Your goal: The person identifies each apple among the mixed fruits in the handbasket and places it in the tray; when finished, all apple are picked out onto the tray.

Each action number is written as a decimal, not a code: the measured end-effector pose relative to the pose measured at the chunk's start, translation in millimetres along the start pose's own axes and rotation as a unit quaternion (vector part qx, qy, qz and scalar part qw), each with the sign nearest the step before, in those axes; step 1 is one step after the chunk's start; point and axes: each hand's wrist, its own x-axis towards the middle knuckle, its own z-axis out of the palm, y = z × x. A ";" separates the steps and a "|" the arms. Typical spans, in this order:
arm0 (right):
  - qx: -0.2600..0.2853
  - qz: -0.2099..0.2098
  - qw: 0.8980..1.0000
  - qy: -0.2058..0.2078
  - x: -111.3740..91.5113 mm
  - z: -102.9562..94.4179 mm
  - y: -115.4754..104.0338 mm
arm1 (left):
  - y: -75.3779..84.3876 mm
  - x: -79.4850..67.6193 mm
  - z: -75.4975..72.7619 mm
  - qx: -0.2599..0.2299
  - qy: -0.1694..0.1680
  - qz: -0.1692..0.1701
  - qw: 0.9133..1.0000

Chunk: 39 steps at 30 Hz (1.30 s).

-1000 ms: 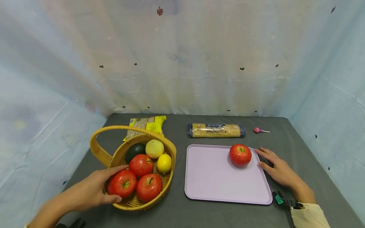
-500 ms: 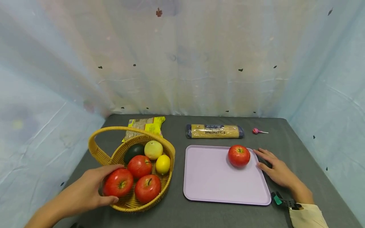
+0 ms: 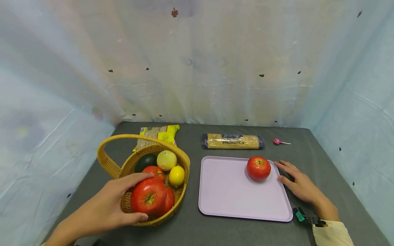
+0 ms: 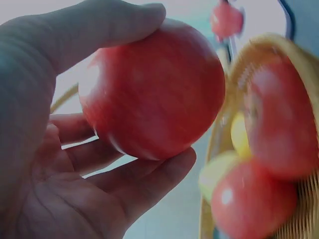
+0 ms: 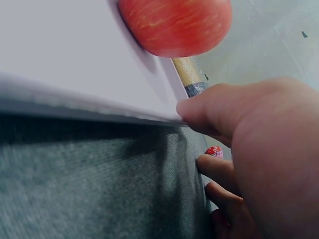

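Observation:
My left hand (image 3: 115, 201) grips a red apple (image 3: 148, 196) between thumb and fingers, over the near part of the yellow wicker basket (image 3: 186, 160). From the left wrist, the held apple (image 4: 157, 92) appears beside the basket's opening. Behind it, two other red apples (image 3: 155, 172) are partly covered; a lemon (image 3: 176, 176), a pale green round fruit (image 3: 167, 160) and a dark green fruit (image 3: 146, 163) share the basket. At the right, my right hand (image 3: 300, 182) rests with loose fingers by the lilac tray (image 3: 240, 194), thumb (image 5: 192, 110) at its rim. One red apple (image 3: 259, 168) sits on the tray.
Behind the tray lies a spaghetti pack (image 3: 233, 141), with a lollipop (image 3: 277, 141) to its right. A yellow-and-clear bag (image 3: 160, 134) lies behind the basket, whose tall handle (image 3: 106, 159) arches over its left and back. Pale curtains enclose the grey table.
My left hand has raised the apple from the basket's left side and shifted it rightward, now overlapping the other apples. My right hand and the tray have stayed put.

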 end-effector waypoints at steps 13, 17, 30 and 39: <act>0.006 0.003 1.000 0.000 -1.2 0.0 -0.8 | 42.3 68.2 48.9 -0.099 -0.145 0.094 0.980; 0.011 -0.004 1.000 0.003 -1.0 -0.3 -1.7 | 56.4 87.5 65.4 -0.108 -0.171 0.137 0.970; 0.015 -0.010 1.000 0.010 -2.5 -1.3 -1.9 | 111.7 137.8 108.2 -0.135 -0.142 0.264 0.944; 0.020 -0.015 1.000 0.013 -2.2 -0.3 -0.3 | 131.9 156.0 131.6 -0.172 -0.085 0.250 0.949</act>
